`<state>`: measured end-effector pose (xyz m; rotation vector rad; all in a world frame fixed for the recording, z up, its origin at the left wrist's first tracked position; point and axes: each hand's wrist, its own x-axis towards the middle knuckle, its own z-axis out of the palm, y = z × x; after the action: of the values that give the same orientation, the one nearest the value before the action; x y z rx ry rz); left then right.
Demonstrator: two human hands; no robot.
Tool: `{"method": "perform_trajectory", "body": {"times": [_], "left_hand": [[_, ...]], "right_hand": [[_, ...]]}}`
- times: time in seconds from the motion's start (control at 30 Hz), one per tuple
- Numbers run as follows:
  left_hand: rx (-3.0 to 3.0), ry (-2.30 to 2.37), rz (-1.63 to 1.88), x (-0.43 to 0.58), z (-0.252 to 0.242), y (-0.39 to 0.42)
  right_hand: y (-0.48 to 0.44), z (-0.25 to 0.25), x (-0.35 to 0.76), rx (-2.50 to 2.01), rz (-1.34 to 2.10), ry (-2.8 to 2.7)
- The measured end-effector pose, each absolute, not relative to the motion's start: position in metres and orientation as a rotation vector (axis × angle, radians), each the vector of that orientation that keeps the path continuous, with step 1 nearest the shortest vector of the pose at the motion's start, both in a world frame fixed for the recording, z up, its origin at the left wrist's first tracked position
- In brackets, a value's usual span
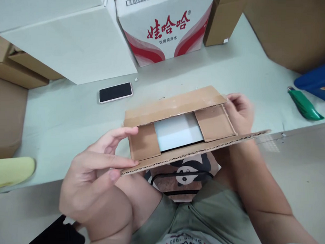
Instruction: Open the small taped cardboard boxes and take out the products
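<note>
A small brown cardboard box [179,104] sits before me with its flaps half folded, and a white item [178,131] shows through the gap between the two side flaps. My left hand [96,173] pinches the left end of the near long flap between thumb and fingers. My right hand [239,110] grips the right end of the box, fingers curled over the far flap's corner. Under the box, by my lap, lies a brown paper bag [186,174] with a panda print and black handles.
A phone [115,92] lies face up behind the box. A green utility knife [304,105] lies at the right beside a blue thing [317,83]. Large white cartons [74,40], a red-and-white printed carton [166,26] and brown boxes [288,30] line the back.
</note>
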<state>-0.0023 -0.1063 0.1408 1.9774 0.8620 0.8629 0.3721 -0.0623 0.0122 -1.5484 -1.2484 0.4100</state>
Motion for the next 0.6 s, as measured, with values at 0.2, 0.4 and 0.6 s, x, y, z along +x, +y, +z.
{"method": "perform_trajectory", "body": {"times": [0.2, 0.4, 0.6], "left_hand": [[1.984, 0.849, 0.921, -0.002, 0.139, -0.1], [2.015, 0.943, 0.885, -0.01, 0.143, -0.107], [1.995, 0.876, 0.821, -0.01, 0.14, -0.096]], "right_hand": [[-0.081, 0.064, 0.353, -0.967, 0.319, -1.352], [-0.088, 0.077, 0.357, -0.816, 0.234, -1.76], [-0.102, 0.079, 0.354, -0.961, 0.459, -1.964]]}}
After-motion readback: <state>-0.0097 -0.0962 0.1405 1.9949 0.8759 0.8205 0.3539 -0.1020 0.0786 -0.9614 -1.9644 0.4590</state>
